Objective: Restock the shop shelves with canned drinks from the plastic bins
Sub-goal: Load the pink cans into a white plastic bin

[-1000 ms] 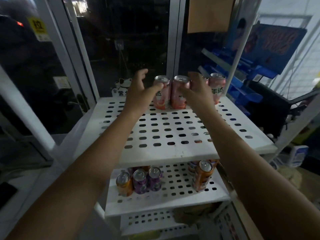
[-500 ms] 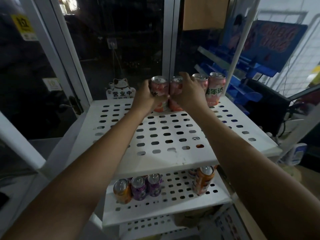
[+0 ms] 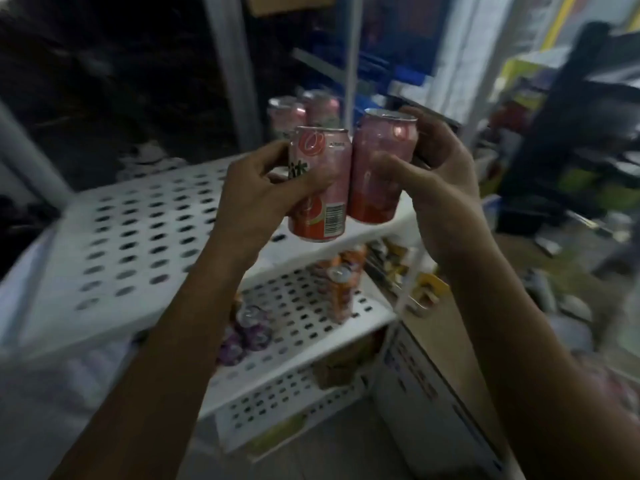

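The left hand (image 3: 263, 188) is clamped on the left can (image 3: 320, 188), a smooth pink metal cylinder with a silver rim, a red fruit picture low on its wall and a white barcode panel. The thumb lies across the can's front and the fingers curl round its far side. The can tilts slightly, its top leaning left.

The right hand (image 3: 440, 178) is wrapped round the right can (image 3: 381, 168), the same glossy pink shape but blurred. The thumb presses the front of its wall and the fingers hook round the back near the top rim. This can sits a little higher than the left one. The two are side by side, their walls touching or nearly so.

Both cans are held up off the top shelf (image 3: 138, 237), over its front right corner. The shelf is a flat white plastic board pierced with rows of oval holes.

Two more pink back cans (image 3: 287, 116) stand upright near its rear right corner, just beyond the held pair.

The middle shelf (image 3: 311, 323) is the same perforated white plastic. Orange cans (image 3: 341, 289) stand near its right edge and purple cans (image 3: 249, 327) cluster toward its left, partly hidden by the left forearm. The surroundings are blurred.
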Demonstrator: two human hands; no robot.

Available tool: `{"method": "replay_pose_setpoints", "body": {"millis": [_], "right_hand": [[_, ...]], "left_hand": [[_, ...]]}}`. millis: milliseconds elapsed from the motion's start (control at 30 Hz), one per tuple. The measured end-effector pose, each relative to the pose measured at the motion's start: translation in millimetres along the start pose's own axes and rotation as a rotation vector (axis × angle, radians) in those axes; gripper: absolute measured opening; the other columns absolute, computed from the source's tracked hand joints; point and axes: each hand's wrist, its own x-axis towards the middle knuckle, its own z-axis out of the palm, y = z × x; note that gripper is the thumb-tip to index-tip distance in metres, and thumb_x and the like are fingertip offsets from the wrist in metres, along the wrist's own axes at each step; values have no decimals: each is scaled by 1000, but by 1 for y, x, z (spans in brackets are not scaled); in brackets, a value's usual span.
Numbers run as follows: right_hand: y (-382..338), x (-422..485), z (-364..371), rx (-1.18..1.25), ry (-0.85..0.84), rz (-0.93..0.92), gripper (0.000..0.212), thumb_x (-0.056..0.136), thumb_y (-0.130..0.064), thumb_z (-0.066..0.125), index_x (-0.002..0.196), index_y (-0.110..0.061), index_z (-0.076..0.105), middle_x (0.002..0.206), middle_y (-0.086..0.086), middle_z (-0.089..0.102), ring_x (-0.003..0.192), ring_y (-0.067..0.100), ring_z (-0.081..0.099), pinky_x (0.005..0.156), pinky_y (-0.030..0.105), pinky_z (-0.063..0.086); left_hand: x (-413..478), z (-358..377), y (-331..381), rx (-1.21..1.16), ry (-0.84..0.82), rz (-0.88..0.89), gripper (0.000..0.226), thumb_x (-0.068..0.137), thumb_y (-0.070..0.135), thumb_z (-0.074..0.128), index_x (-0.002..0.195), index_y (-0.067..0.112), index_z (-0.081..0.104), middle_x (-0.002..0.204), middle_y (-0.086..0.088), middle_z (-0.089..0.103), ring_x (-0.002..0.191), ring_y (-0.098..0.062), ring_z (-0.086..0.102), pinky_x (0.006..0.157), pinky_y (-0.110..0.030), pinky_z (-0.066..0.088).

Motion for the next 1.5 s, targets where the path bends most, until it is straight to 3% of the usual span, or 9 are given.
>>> {"method": "replay_pose_setpoints", "body": {"millis": [200, 300, 400, 633, 733, 833, 1067, 1300, 1500], "right_hand": [[-12, -109, -149, -169, 345, 171, 43, 87, -15, 76, 128, -12, 64, 118, 9, 72, 109, 28, 69, 91, 51, 59], [-24, -165, -218, -225, 577, 261, 46, 83, -16, 79, 127, -15, 65, 116, 4, 73, 107, 20, 70, 87, 41, 61], [-31, -223, -281, -245, 787, 336, 48, 81, -13, 81, 127, -11, 66, 115, 7, 74, 101, 16, 72, 82, 36, 60], [-7, -346, -375, -293, 1049, 519, 57, 73, -25, 88, 124, -12, 67, 115, 7, 73, 105, 26, 71, 83, 40, 61], [20, -374, -385, -297, 1053, 651, 63, 70, -33, 88, 126, -17, 65, 116, 5, 71, 103, 24, 70, 84, 44, 62], [47, -386, -386, -301, 1035, 760, 65, 71, -32, 89, 129, -18, 63, 117, 3, 69, 102, 20, 68, 88, 47, 60], [82, -391, -394, -647, 938, 994, 67, 69, -43, 88, 127, -24, 61, 121, 2, 67, 99, 21, 64, 87, 38, 54], [107, -371, -373, -672, 800, 1040, 67, 64, -53, 87, 119, -23, 62, 115, 1, 68, 100, 22, 65, 87, 42, 56], [123, -340, -329, -713, 710, 1011, 72, 66, -61, 82, 121, -19, 63, 117, 4, 68, 107, 26, 64, 87, 38, 53]], "left_hand": [[-39, 167, -8, -142, -336, -132, 40, 76, 34, 86, 112, 21, 74, 103, 2, 78, 95, -18, 75, 85, -45, 62], [-72, 248, -13, -205, -515, -212, 47, 68, 41, 84, 110, 23, 73, 103, 4, 78, 94, -14, 75, 79, -35, 62], [-111, 315, -14, -251, -680, -269, 29, 76, 31, 82, 104, 27, 73, 99, 5, 77, 87, -9, 74, 67, -25, 59], [-193, 408, -31, -191, -833, -402, 25, 83, 26, 81, 106, 18, 76, 96, -1, 79, 88, -17, 76, 65, -25, 59], [-215, 422, -42, -144, -841, -467, 35, 79, 32, 83, 110, 17, 77, 98, -1, 79, 89, -19, 76, 69, -30, 60], [-225, 424, -45, -119, -810, -505, 22, 83, 28, 80, 102, 19, 77, 90, 1, 79, 82, -15, 76, 61, -26, 58], [-223, 402, -59, -21, -730, -560, 30, 78, 41, 77, 102, 22, 75, 89, 1, 79, 76, -15, 76, 57, -25, 56], [-229, 388, -74, 18, -673, -595, 17, 83, 33, 76, 95, 21, 75, 81, 1, 78, 69, -12, 74, 53, -20, 54], [-219, 361, -87, -38, -610, -679, 53, 63, 52, 85, 100, 14, 76, 98, -14, 78, 92, -34, 75, 86, -49, 59]]}}
